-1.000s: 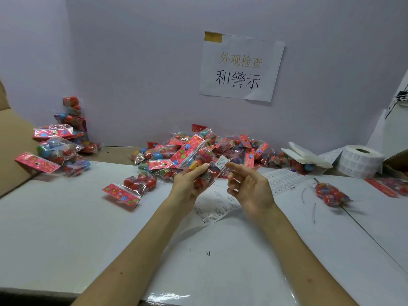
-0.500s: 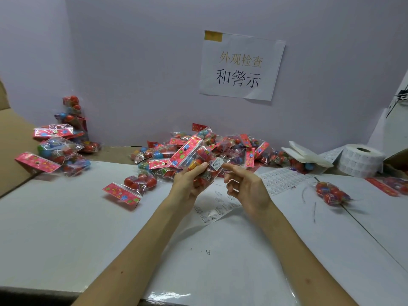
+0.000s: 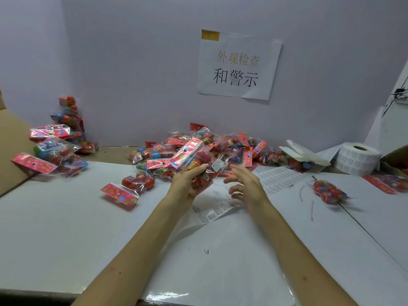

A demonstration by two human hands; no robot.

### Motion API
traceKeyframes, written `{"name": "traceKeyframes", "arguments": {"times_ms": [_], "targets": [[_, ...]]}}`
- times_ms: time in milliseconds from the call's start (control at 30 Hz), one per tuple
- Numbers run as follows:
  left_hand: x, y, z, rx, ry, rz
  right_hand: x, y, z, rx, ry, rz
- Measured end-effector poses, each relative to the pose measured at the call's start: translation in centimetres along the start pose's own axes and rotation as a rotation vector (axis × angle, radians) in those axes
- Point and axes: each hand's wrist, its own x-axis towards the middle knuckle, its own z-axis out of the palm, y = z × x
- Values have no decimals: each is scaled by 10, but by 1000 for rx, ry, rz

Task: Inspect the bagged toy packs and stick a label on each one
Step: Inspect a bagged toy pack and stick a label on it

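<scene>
My left hand (image 3: pixel 187 184) grips a clear toy pack (image 3: pixel 194 159) with a red header card and coloured balls, tilted up to the left above the table. A small white label (image 3: pixel 217 165) sits on the pack's right end. My right hand (image 3: pixel 245 184) hovers just right of the pack, fingers spread and loose, holding nothing. Under both hands lies a label sheet (image 3: pixel 217 208) with small printed stickers. A heap of more toy packs (image 3: pixel 220 146) lies behind, against the wall.
A second pile of packs (image 3: pixel 55 146) sits at the left by a cardboard box (image 3: pixel 13 138). One pack (image 3: pixel 130 187) lies left of my hands, another (image 3: pixel 329 192) at the right. A label roll (image 3: pixel 357 159) and another label sheet (image 3: pixel 280 178) are at the back right.
My right hand pressed the label onto the pack, then let go and drew back to the right with fingers spread. The left hand keeps holding the pack.
</scene>
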Motion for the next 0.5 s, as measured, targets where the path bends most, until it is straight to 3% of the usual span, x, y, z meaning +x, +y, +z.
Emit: {"name": "traceKeyframes", "arguments": {"times_ms": [133, 233, 367, 500], "targets": [[-3, -3, 1, 110, -64, 20, -5, -4, 3, 27, -93, -108], [-4, -3, 2, 172, -108, 16, -7, 0, 8, -84, -39, -183], [-6, -1, 3, 177, -149, -35, -5, -3, 3, 14, 20, -127], [-7, -1, 4, 172, -159, -23, -6, -7, -3, 4, -33, -163]]}}
